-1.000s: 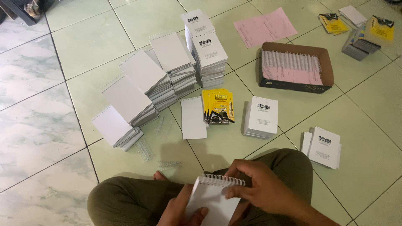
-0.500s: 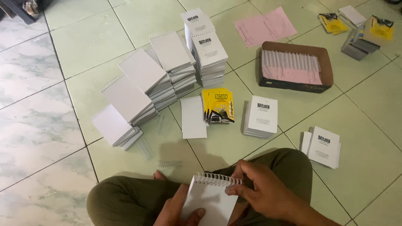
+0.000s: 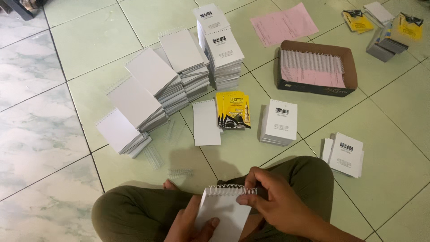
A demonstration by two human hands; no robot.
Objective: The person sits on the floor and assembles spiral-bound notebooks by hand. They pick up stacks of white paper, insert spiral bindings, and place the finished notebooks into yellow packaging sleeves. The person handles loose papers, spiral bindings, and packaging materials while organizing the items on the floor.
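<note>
On pale-green floor tiles (image 3: pixel 112 27), booklet stacks (image 3: pixel 179 67).

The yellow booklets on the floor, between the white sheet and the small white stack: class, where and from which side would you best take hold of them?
Probably the long side edges of the yellow booklets, coming from above. They lie flat in a slightly fanned pile on the tiled floor, with gaps to the white sheet and the white stack, so fingers could pinch across the width and gather them.

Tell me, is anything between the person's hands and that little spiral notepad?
Nothing visible. The left hand holds the small white notepad from below, thumb on its cover, and the right hand pinches the wire spiral along its top edge.
</note>
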